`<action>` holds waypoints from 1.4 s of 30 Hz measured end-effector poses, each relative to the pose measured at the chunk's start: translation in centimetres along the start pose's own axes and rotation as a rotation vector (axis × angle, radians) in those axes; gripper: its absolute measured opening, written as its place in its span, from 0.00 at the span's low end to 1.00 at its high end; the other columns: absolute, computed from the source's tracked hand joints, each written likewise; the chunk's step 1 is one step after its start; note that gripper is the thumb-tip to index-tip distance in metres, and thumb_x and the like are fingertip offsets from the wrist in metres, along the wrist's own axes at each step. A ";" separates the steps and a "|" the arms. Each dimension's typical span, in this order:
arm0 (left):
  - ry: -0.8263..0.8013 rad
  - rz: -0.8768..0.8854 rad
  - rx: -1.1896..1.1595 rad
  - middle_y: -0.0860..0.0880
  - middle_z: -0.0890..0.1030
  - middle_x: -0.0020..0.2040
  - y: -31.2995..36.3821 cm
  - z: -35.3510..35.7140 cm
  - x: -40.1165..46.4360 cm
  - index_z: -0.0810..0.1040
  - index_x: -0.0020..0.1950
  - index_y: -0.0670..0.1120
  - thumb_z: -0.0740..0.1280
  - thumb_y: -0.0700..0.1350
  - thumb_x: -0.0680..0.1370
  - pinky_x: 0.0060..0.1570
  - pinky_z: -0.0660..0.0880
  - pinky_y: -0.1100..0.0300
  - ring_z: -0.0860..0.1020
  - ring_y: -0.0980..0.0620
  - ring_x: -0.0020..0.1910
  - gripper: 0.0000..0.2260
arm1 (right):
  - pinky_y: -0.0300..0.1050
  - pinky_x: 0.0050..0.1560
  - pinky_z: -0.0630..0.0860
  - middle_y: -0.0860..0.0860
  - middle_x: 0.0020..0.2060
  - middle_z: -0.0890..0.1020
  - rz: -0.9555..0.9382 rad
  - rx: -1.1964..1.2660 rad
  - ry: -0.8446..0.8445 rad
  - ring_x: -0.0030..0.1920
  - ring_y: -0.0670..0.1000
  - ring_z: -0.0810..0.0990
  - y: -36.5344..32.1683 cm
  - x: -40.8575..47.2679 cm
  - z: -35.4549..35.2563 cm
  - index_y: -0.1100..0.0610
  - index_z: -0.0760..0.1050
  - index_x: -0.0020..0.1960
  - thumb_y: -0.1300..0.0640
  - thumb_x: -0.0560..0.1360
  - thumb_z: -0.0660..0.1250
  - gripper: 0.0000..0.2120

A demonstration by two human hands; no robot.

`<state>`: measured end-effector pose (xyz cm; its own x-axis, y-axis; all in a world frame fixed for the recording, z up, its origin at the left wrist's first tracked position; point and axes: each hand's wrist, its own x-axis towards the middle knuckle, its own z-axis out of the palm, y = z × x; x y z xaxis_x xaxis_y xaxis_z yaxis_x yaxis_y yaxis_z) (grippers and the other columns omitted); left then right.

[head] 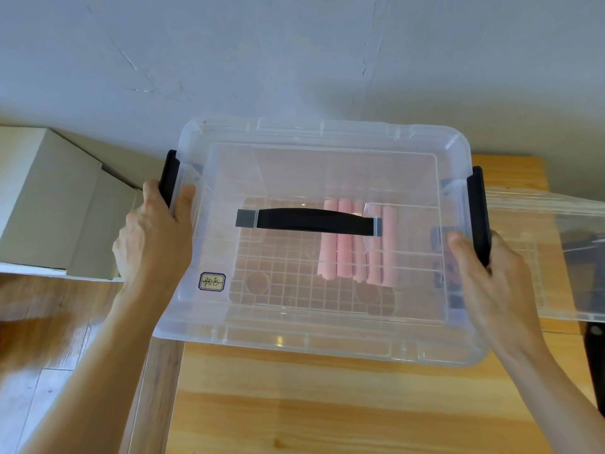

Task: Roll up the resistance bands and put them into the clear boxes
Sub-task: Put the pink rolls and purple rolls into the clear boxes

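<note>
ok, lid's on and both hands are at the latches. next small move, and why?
Probably press both black side latches shut. The left hand grips the left latch and the right hand the right latch, the lid lies on the clear box, and the pink rolled bands are already inside. Whether the latches are already locked cannot be told.

Wooden table (327, 404); second clear box (556, 257) rests at right.
</note>
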<state>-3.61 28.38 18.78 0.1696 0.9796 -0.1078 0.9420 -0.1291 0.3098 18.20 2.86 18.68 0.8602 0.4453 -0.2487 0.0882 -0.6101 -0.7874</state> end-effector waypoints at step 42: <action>-0.204 0.944 -0.286 0.54 0.80 0.53 17.0 5.5 -22.7 0.80 0.60 0.47 0.64 0.41 0.80 0.49 0.75 0.56 0.77 0.54 0.52 0.10 | 0.34 0.45 0.75 0.45 0.38 0.85 0.079 0.045 -0.225 0.41 0.39 0.82 11.1 -1.9 -14.1 0.50 0.82 0.43 0.59 0.78 0.68 0.07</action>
<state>10.14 3.09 21.29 0.8821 0.4474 0.1475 0.2966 -0.7707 0.5639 24.65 -14.02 18.34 0.7297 0.5351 -0.4256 -0.0013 -0.6214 -0.7835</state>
